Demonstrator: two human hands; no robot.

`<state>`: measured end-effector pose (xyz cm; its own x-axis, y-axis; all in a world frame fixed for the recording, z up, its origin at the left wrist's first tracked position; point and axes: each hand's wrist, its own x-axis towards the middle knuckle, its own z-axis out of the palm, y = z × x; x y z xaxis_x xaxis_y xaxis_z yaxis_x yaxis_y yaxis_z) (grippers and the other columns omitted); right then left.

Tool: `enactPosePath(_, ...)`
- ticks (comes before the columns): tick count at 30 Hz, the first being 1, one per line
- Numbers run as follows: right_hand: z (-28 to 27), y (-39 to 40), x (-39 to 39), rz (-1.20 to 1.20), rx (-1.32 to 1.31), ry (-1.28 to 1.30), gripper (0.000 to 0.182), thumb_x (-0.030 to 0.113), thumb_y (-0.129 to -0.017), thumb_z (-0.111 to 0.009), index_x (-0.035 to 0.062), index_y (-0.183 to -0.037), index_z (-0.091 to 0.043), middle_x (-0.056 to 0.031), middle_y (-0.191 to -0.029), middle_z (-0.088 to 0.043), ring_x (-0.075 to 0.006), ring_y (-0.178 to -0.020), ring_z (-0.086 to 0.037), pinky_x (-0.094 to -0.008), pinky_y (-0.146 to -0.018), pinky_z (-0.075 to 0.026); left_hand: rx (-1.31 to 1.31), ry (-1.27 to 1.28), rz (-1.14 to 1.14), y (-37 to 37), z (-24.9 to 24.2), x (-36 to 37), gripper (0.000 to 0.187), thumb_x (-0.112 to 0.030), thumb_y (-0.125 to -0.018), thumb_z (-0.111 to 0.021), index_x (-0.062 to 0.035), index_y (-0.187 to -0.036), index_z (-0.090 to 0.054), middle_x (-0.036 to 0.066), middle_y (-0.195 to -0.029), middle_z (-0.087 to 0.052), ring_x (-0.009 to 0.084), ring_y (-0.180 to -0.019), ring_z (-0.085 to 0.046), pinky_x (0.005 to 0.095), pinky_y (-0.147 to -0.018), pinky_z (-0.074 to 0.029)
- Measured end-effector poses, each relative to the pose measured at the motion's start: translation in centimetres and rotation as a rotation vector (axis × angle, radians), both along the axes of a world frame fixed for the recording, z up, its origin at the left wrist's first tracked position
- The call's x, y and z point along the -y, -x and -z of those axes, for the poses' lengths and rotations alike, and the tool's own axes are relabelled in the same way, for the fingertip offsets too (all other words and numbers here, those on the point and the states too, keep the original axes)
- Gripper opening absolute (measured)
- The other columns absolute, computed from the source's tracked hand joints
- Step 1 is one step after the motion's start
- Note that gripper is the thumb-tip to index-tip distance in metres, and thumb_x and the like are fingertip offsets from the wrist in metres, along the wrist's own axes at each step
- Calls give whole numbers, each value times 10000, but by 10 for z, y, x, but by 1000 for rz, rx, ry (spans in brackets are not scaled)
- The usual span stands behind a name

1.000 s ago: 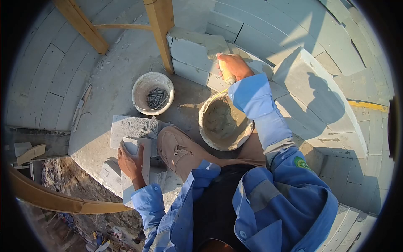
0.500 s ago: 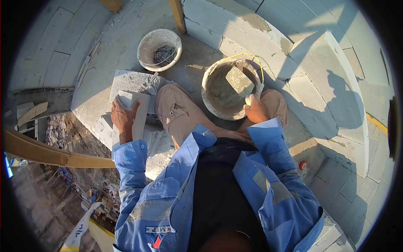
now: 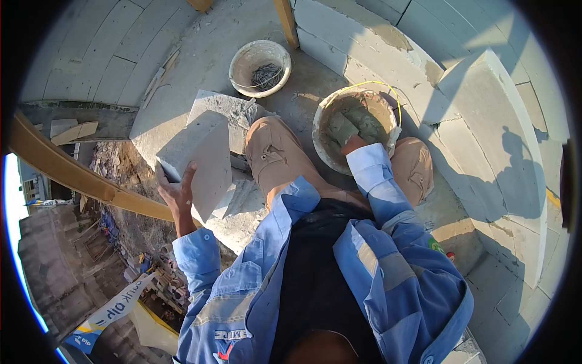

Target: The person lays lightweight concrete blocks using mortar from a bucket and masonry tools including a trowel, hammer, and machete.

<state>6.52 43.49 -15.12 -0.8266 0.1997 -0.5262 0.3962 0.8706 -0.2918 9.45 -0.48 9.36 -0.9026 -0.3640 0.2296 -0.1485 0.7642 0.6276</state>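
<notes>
My left hand (image 3: 178, 193) grips the lower left edge of a pale grey concrete block (image 3: 205, 162), thumb on its broad face and fingers round the edge. The block is tilted, beside another rough block (image 3: 213, 103) spattered with mortar. In my right hand (image 3: 353, 144) is a trowel (image 3: 341, 128); its handle is mostly hidden by my fingers. The blade is down inside a mortar bucket (image 3: 319, 138), close to the wet grey mortar (image 3: 371, 124). This bucket stands between my knees and has a yellow handle.
Farther off stands a second bucket (image 3: 240, 85) holding nails (image 3: 267, 76). A low block wall (image 3: 379, 60) runs along the right, with a large upright slab (image 3: 494, 133). At the left, a curved wooden beam (image 3: 73, 176) lies by the floor's edge, with a drop to rubble below.
My left hand has tipped the block up, turning its broad face into view. My right hand has lowered the trowel from the bucket's rim down into it. The whole view has shifted.
</notes>
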Motion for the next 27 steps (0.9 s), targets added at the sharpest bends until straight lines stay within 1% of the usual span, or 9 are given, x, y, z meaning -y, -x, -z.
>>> enactPosePath(2, 1, -1, -2, 8, -47, -12, 292, 265, -840, -655, 11, -967, -726, -231, -1048, -717, -388, -1016, -697, -467, -891, -554, -146, -288, -26, -1, -9, -11, 846, -275, -722, -904, 100, -1358, -490, 182, -1143, -655, 280, -1043, -645, 357, -912, -507)
enactPosePath(5, 26, -6, -27, 158, 45, 112, 245, 239, -814, -725, 12, -905, -726, -218, -979, -730, -362, -853, -730, -469, -748, -580, -330, -464, 11, 12, -4, -23, 781, -243, -740, -889, 65, -1346, -506, 180, -1155, -649, 251, -1055, -638, 354, -916, -502)
enactPosePath(7, 42, -17, -45, 520, 249, 712, 416, 198, -762, -800, 60, -1136, -680, -142, -801, -689, -278, -684, -693, -417, -588, -544, -378, -493, 3, 24, -1, -27, 736, -216, -757, -877, 47, -1336, -507, 164, -1143, -646, 237, -1040, -635, 354, -924, -498)
enactPosePath(12, -15, -55, -57, 599, 44, 1121, 354, 264, -802, -777, 22, -993, -603, -59, -691, -616, -191, -536, -604, -345, -496, -503, -465, -560, 7, 53, 8, -46, 702, -209, -782, -861, 47, -1329, -501, 153, -1177, -621, 232, -1075, -615, 348, -950, -484)
enactPosePath(16, -47, -68, -49, 389, -150, 597, 435, 406, -792, -771, 21, -858, -581, -67, -666, -607, -172, -528, -582, -339, -499, -484, -507, -527, 18, 68, 27, -48, 644, -187, -796, -851, 49, -1293, -517, 144, -1167, -608, 227, -1070, -605, 347, -953, -477)
enactPosePath(20, -50, -79, -66, 288, -325, 634, 436, 420, -800, -759, 26, -847, -577, -89, -656, -595, -205, -528, -588, -369, -534, -484, -494, -522, 64, 62, 39, -33, 682, -200, -793, -851, 49, -1310, -484, 169, -1200, -584, 254, -1112, -591, 369, -976, -466)
enactPosePath(23, -43, -83, -72, 153, -542, 446, 420, 382, -787, -748, 9, -892, -584, -194, -809, -616, -345, -719, -611, -458, -681, -497, -417, -504, 85, 47, 47, -11, 760, -213, -772, -868, 49, -1347, -445, 185, -1253, -554, 272, -1152, -570, 386, -995, -462)
enactPosePath(24, -63, -82, -71, 257, -370, 518, 373, 317, -775, -755, 12, -910, -590, -205, -861, -609, -383, -851, -601, -472, -744, -490, -396, -521, 51, 43, 49, -7, 800, -214, -765, -873, 47, -1370, -421, 189, -1259, -550, 280, -1155, -567, 394, -1004, -460)
enactPosePath(27, -70, -85, -78, 49, -511, 521, 317, 263, -792, -744, 11, -904, -586, -166, -788, -603, -316, -727, -611, -421, -652, -494, -357, -528, 20, 27, 54, 2, 898, -203, -750, -879, 37, -1436, -351, 200, -1284, -538, 304, -1174, -556, 414, -1028, -452)
